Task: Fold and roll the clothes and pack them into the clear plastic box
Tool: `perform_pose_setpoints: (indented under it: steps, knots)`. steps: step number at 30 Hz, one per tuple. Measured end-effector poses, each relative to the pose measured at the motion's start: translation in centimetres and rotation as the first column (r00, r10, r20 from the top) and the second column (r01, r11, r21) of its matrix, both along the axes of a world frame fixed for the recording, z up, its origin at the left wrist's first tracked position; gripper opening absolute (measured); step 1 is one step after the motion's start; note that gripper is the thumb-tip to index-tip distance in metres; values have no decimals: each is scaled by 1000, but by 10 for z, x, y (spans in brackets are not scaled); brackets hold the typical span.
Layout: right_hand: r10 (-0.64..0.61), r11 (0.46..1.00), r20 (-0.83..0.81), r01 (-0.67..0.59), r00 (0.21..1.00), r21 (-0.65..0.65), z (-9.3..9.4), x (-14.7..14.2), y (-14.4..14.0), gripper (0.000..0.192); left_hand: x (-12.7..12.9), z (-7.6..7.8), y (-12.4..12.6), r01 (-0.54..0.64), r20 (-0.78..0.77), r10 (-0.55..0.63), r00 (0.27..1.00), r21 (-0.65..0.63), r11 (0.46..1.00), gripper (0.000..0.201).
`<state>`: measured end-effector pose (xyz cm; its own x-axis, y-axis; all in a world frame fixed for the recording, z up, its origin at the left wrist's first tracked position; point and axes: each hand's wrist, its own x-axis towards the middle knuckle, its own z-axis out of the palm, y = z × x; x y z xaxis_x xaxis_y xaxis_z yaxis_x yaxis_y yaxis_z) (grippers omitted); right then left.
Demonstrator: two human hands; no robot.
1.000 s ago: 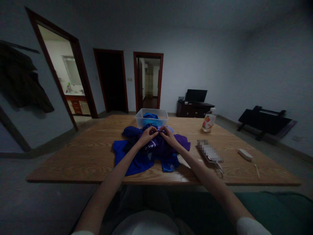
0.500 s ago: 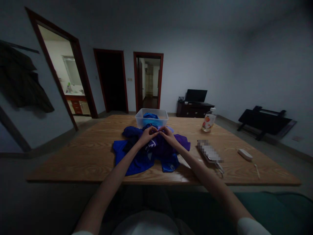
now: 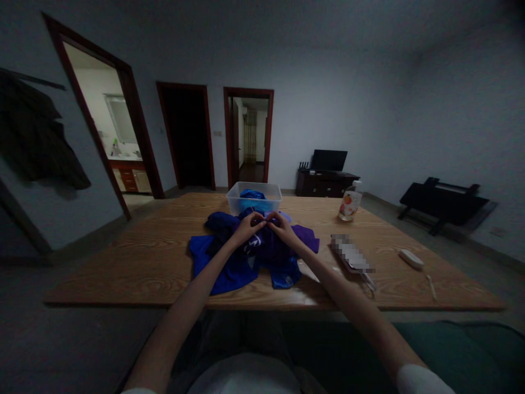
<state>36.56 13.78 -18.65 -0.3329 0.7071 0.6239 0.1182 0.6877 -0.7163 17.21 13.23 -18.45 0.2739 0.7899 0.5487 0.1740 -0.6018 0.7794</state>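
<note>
My left hand (image 3: 248, 227) and my right hand (image 3: 279, 225) meet above a heap of clothes, thumbs and fingertips pinched together. What lies between the fingertips is too small and dark to make out. Under the hands is a dark purple garment (image 3: 305, 237) with a white printed mark near the left wrist. Bright blue cloth (image 3: 229, 273) spreads out beneath it towards the table's front edge. Just beyond the hands stands a clear plastic box (image 3: 268, 191) with blue cloth (image 3: 252, 195) inside.
On the wooden table (image 3: 135, 268), a bottle with a fruit label (image 3: 350, 202) stands at the back right. A blurred-out flat object (image 3: 351, 255) with a strap, a white oblong case (image 3: 410, 259) and a thin pale stick (image 3: 431, 287) lie to the right.
</note>
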Motion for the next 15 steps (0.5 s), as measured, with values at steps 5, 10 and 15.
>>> perform_pose_setpoints:
  steps: [5, 10, 15]
  knots:
    - [20, 1000, -1, -20, 1000, 1, 0, 1, 1, 17, 0, -4, 3, 19, 27, -18, 999, -14, 1000, 36]
    - [20, 1000, -17, -20, 1000, -3, -1, 0, 2, 18, 0, -3, 2, 9, 27, -9, 1000, -2, 1000, 33]
    - [10, 1000, -25, -10, 1000, -10, -2, 0, 4, 21, 0, -1, 1, -21, 30, 20, 999, 20, 1000, 31]
